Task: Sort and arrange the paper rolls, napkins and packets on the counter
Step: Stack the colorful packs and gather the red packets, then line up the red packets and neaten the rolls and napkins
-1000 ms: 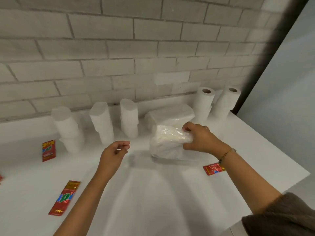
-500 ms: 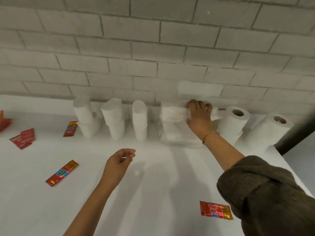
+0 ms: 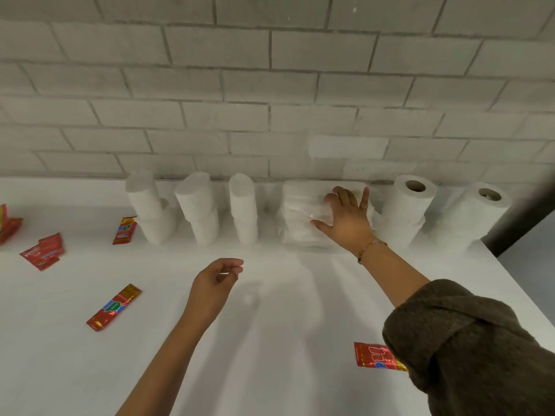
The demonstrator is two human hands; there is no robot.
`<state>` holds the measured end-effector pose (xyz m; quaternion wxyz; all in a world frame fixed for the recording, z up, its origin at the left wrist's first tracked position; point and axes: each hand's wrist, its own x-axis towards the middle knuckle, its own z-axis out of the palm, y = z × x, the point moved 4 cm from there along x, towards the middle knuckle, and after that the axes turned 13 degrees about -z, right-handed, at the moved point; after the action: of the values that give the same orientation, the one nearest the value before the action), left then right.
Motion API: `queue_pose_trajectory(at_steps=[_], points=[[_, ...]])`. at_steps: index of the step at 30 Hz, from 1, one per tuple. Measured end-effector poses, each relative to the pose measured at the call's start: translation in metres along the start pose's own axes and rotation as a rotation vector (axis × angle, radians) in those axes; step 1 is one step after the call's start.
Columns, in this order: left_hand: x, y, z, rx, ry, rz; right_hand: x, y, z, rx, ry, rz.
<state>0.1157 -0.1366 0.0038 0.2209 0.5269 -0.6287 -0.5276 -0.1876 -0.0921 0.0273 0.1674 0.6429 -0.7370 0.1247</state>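
Note:
A stack of white napkin packs [image 3: 300,217] in clear wrap stands against the brick wall. My right hand [image 3: 345,217] lies flat on its top with fingers spread, not gripping. My left hand [image 3: 217,280] hovers over the counter with fingers loosely curled and nothing in it. To the left of the napkins are three stacks of white paper rolls [image 3: 151,210], [image 3: 199,207], [image 3: 244,208]. Two taller rolls with open cores [image 3: 405,208], [image 3: 471,217] stand to the right. Red packets lie scattered: one [image 3: 114,307] left of my left hand, one [image 3: 375,355] near my right sleeve.
More red packets lie at the left: one [image 3: 124,230] beside the leftmost roll stack, a small pile [image 3: 43,252], and one [image 3: 7,225] at the frame edge. The white counter's [image 3: 270,340] right edge runs diagonally past the far right roll. A dark post [image 3: 522,220] stands there.
My right hand carried the napkin pack from the counter's middle back to the wall, set it on the stack, and opened flat on top. My left hand barely moved.

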Motion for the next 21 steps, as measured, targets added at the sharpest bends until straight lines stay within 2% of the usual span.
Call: queue_pose_trajectory(at_steps=[11, 21], points=[[0.000, 0.014, 0.027, 0.044, -0.136, 0.054, -0.070, -0.028, -0.051, 0.003, 0.107, 0.027], [-0.008, 0.005, 0.054, 0.076, -0.228, 0.065, -0.195, -0.045, -0.032, 0.091, -0.010, 0.222]])
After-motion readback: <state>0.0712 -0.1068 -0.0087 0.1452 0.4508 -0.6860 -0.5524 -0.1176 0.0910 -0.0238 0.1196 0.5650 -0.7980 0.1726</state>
